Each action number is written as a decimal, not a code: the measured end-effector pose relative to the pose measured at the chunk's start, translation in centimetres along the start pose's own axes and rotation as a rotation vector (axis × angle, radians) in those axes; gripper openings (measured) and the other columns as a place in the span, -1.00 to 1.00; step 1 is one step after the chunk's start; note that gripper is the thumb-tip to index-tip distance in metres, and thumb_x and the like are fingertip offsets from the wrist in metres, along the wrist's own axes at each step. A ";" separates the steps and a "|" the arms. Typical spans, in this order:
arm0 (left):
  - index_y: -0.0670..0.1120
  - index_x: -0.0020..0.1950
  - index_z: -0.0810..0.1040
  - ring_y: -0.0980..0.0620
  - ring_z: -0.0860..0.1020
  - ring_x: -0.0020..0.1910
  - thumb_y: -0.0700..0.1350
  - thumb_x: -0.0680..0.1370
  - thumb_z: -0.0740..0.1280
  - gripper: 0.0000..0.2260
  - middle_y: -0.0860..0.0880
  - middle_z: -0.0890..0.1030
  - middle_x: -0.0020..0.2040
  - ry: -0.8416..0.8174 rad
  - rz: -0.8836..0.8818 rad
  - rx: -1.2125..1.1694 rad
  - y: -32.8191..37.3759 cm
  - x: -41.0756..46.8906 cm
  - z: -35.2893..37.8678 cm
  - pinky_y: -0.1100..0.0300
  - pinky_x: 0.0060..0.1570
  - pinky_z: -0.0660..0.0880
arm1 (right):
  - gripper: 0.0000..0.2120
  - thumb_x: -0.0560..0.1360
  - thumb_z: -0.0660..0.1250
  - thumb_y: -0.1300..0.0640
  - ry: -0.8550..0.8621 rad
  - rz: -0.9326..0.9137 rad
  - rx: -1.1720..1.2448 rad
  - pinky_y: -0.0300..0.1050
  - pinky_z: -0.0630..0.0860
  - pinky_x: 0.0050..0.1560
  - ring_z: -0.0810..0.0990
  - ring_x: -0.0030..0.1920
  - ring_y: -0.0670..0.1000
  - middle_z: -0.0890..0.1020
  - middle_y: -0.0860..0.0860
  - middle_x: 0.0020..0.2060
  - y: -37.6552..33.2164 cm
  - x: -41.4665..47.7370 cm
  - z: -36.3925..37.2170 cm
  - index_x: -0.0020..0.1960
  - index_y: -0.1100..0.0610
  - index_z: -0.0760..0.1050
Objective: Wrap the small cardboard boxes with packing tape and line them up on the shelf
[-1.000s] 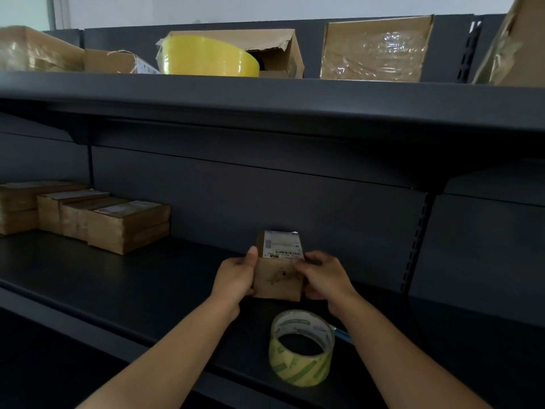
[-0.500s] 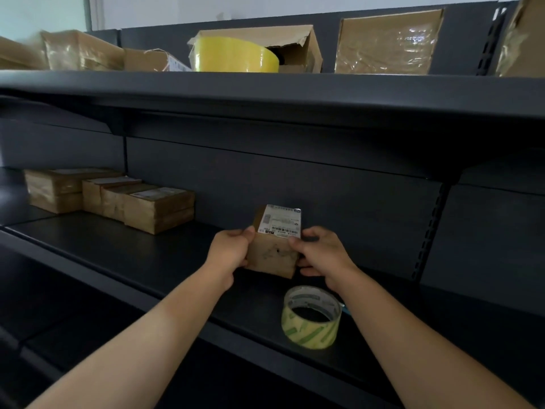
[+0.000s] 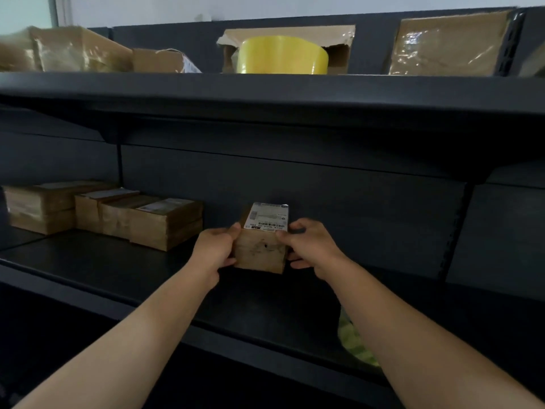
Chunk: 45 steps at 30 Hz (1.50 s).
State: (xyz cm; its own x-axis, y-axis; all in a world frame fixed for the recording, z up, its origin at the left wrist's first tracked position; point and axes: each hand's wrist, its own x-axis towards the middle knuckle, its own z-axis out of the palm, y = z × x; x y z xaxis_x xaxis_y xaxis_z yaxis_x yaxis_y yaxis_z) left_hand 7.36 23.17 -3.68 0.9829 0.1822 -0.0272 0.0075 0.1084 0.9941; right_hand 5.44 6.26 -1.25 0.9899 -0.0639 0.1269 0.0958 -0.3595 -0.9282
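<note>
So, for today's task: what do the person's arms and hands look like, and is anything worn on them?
The left hand and right hand are bare: no gloves, and no rings or watch visible. Both forearms are bare too, with no sleeves, bands or markings within the frame.

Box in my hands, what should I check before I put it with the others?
1. Grip: left hand and right hand hold the box: ok.
2. The label faces up: ok.
3. Tape on the box: cannot tell.
4. Bare shelf beside the row: ok.
5. Box joined to the row: not ok, apart.
</note>
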 end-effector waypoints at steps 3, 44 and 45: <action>-0.09 0.24 0.49 -0.06 0.51 0.15 0.02 0.57 0.31 -0.70 -0.07 0.55 0.11 -0.032 -0.008 0.016 0.3 2.2 -2.7 0.06 0.05 0.54 | -0.80 0.52 0.38 0.04 0.024 0.032 0.005 0.02 0.62 0.01 0.61 0.02 0.05 0.59 0.00 -0.03 -0.9 0.9 3.1 0.06 -0.01 0.39; -0.14 0.41 0.35 0.06 0.43 0.03 -0.21 0.60 0.22 -0.64 0.03 0.46 0.04 -0.138 0.116 0.277 -0.4 9.4 -12.7 0.17 0.08 0.42 | -0.93 0.58 0.27 0.13 0.148 0.111 0.025 -0.03 0.63 -0.04 0.59 -0.08 -0.01 0.57 -0.04 -0.13 -1.6 8.6 17.9 0.03 -0.02 0.45; -0.14 0.40 0.37 0.08 0.42 0.02 -0.21 0.60 0.22 -0.65 0.03 0.46 0.03 -0.145 0.111 0.265 -0.3 9.4 -12.7 0.17 0.08 0.41 | -0.93 0.58 0.26 0.13 0.148 0.116 0.028 -0.04 0.63 -0.06 0.59 -0.08 -0.02 0.57 -0.04 -0.13 -1.8 8.5 17.9 0.04 -0.02 0.44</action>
State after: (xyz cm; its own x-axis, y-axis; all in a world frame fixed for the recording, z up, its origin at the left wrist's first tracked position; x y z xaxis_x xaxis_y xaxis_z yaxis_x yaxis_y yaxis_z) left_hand 14.25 37.26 -5.59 0.9963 0.0355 0.0788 -0.0719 -0.1658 0.9835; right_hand 15.59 23.01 -4.76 0.9685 -0.2400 0.0664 -0.0131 -0.3156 -0.9488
